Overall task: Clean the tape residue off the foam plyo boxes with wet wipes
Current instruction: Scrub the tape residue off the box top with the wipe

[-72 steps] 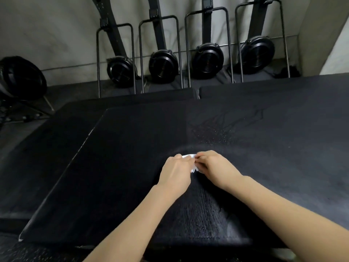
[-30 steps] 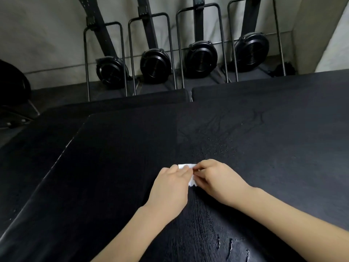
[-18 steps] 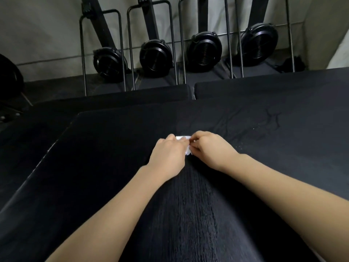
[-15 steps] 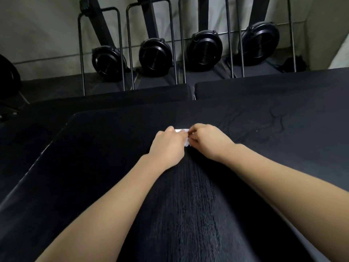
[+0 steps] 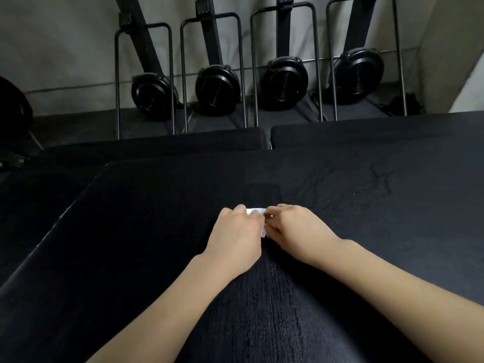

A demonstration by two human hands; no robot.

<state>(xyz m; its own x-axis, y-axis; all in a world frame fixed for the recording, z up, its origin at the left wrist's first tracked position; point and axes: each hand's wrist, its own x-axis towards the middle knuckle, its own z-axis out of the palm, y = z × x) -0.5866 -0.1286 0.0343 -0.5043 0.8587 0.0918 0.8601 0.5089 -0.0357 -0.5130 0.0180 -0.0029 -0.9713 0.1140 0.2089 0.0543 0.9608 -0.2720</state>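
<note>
Head view: the black foam plyo box (image 5: 146, 258) fills most of the frame, its top running broad and bare to the left of the hands as far as its left edge, which slants from the near left up to a rounded far-left corner. To the right the surface carries on out of frame, marked with faint scuffs and pale specks (image 5: 366, 189). Beyond its far edge lie two more black boxes (image 5: 162, 142) side by side with a narrow seam between them. Behind those, four black rowing machines (image 5: 218, 90) stand upright against the pale wall.

Near the middle of the top, the left hand (image 5: 233, 242) and right hand (image 5: 298, 231) sit knuckle to knuckle — both with fingers curled, pinching a small white wet wipe (image 5: 255, 211) between them and holding it down on the foam. Only a sliver of the wipe shows past the fingertips.
</note>
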